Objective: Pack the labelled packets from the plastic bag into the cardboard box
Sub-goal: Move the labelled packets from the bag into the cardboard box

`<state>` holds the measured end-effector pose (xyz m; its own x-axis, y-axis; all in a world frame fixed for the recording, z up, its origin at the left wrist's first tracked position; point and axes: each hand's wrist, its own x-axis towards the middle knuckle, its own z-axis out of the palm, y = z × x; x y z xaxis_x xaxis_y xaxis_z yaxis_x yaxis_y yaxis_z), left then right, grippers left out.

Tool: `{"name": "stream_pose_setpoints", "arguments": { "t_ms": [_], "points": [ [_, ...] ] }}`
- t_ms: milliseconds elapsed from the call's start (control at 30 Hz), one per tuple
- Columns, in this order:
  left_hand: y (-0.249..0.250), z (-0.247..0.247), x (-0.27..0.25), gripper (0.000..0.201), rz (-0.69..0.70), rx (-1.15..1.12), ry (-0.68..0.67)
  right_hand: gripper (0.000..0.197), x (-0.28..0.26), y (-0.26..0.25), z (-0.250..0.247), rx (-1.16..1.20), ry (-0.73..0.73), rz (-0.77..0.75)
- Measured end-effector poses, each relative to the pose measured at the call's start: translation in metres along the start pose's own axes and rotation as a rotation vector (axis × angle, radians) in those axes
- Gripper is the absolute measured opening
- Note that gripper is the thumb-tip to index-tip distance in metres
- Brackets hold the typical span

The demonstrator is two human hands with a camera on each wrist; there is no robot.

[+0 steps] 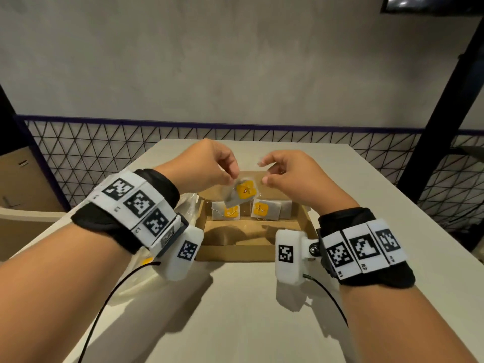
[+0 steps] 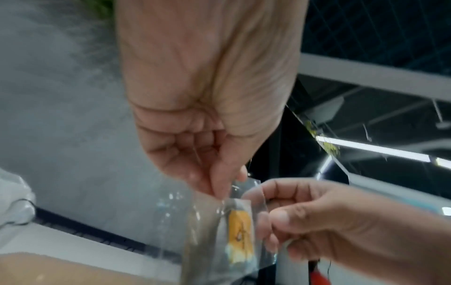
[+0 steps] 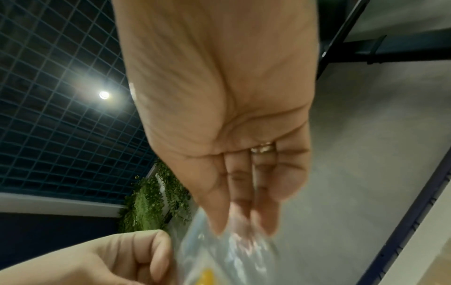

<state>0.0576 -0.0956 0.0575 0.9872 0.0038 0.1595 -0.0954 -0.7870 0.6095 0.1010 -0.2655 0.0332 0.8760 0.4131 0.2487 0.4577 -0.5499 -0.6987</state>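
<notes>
Both hands hover over the open cardboard box. Between them hangs a small clear plastic bag with a yellow-labelled packet inside it. My left hand pinches the bag's top edge on the left, thumb against fingertip. On the right side of the bag's mouth, my right hand grips the plastic with curled fingers. Two labelled packets lie flat at the far end of the box. In the right wrist view the plastic is blurred under my fingertips.
A larger crumpled clear plastic bag lies on the pale table left of the box, partly hidden by my left wrist. A wire mesh fence runs behind the table. A dark post stands at the right.
</notes>
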Motion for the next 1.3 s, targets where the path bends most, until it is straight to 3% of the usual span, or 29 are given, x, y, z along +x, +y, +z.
{"name": "stream_pose_setpoints", "arguments": {
  "t_ms": [167, 433, 667, 833, 1000, 1100, 1200, 1300],
  "points": [
    [-0.012, 0.021, 0.021, 0.026, 0.009, 0.314, -0.141, 0.033, -0.001, 0.007, -0.002, -0.201, -0.115, 0.117],
    [-0.02, 0.036, 0.04, 0.023, -0.074, 0.554, -0.236, 0.039, -0.004, 0.01, 0.001, -0.379, -0.369, 0.247],
    [-0.034, 0.043, 0.037, 0.028, -0.05, 0.79, -0.348, 0.042, -0.006, 0.009, 0.003, -0.436, -0.418, 0.266],
    [-0.031, 0.039, 0.032, 0.032, -0.033, 0.852, -0.345, 0.043, -0.007, 0.01, 0.003, -0.443, -0.437, 0.272],
    [-0.042, 0.009, 0.024, 0.021, -0.215, 0.523, -0.085, 0.041, -0.006, 0.009, 0.004, -0.45, -0.441, 0.266],
    [-0.061, -0.015, 0.016, 0.022, -0.358, 0.554, 0.012, 0.043, -0.005, 0.006, 0.006, -0.423, -0.408, 0.244],
    [-0.083, -0.023, 0.007, 0.03, -0.508, 0.721, -0.102, 0.041, -0.005, 0.0, 0.008, -0.349, -0.356, 0.201],
    [-0.097, -0.016, 0.001, 0.044, -0.546, 0.783, -0.226, 0.036, -0.007, -0.004, 0.011, -0.286, -0.318, 0.167]
  ]
}}
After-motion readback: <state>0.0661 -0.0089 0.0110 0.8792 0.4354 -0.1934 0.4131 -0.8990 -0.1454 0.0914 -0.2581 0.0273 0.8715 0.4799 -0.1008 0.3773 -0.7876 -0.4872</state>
